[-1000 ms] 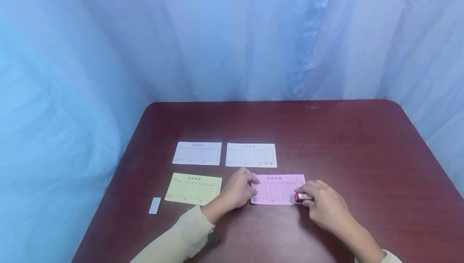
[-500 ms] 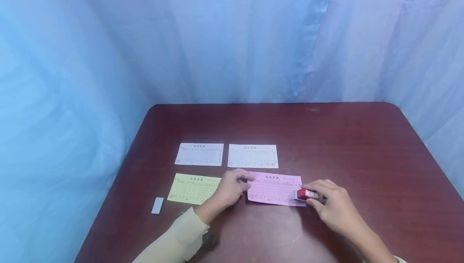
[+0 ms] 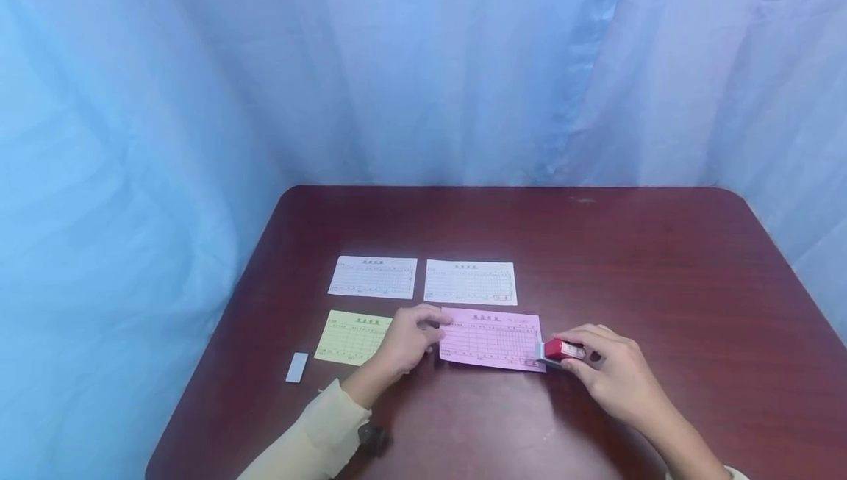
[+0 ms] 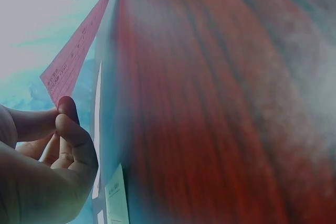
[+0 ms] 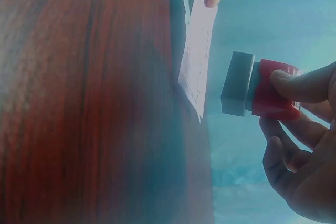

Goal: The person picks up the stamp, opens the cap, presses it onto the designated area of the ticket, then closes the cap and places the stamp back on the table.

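My left hand (image 3: pixel 409 340) pinches the left edge of a pink printed slip (image 3: pixel 486 334) between thumb and fingers. In the left wrist view the slip (image 4: pixel 76 56) tilts, its held end raised above the table. A small red boxed mark (image 3: pixel 529 362) shows at the slip's lower right corner. My right hand (image 3: pixel 615 373) grips a red stamp with a grey base (image 3: pixel 564 350) just right of that corner. In the right wrist view the stamp (image 5: pixel 275 90) lies sideways between thumb and fingers, its grey end facing the table, with a gap from the slip.
A yellow slip (image 3: pixel 351 337) lies partly behind the left hand. Two white slips lie farther back; the right white slip (image 3: pixel 468 281) bears a red mark, the left white slip (image 3: pixel 373 276) is beside it. A small light-grey stamp cap (image 3: pixel 296 367) lies at left on the brown table (image 3: pixel 629 259).
The stamp has come up off the pink slip's lower right corner, where a mark now shows. The left hand has lifted the slip's edge and drawn it leftward.
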Available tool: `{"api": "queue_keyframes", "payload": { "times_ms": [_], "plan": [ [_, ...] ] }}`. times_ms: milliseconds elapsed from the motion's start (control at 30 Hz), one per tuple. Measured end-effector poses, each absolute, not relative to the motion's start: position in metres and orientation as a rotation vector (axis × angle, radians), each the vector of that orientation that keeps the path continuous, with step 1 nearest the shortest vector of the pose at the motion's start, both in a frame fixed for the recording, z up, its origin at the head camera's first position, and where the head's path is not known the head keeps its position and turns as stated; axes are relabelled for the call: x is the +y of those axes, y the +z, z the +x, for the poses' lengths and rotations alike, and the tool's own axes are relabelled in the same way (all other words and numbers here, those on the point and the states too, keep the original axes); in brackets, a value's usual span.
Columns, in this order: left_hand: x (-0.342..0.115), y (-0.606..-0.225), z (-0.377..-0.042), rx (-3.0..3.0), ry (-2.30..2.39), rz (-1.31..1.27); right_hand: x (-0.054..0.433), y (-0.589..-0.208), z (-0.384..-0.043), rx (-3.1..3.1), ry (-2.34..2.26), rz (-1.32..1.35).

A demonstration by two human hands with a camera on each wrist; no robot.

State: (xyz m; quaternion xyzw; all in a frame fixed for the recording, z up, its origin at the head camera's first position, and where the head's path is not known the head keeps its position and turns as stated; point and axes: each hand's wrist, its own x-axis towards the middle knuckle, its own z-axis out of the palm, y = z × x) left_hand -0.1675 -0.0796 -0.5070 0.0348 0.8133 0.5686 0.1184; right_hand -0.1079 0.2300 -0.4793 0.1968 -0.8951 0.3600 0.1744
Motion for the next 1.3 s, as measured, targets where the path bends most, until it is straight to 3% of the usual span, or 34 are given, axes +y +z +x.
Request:
{"api": "queue_keyframes", "payload": {
  "times_ms": [1300],
  "plan": [
    [-0.092,-0.506,-0.157,2.670,1.303,0.184,0.223,-0.484,-0.108,-2.545,1.078,0.563]
  ]
}}
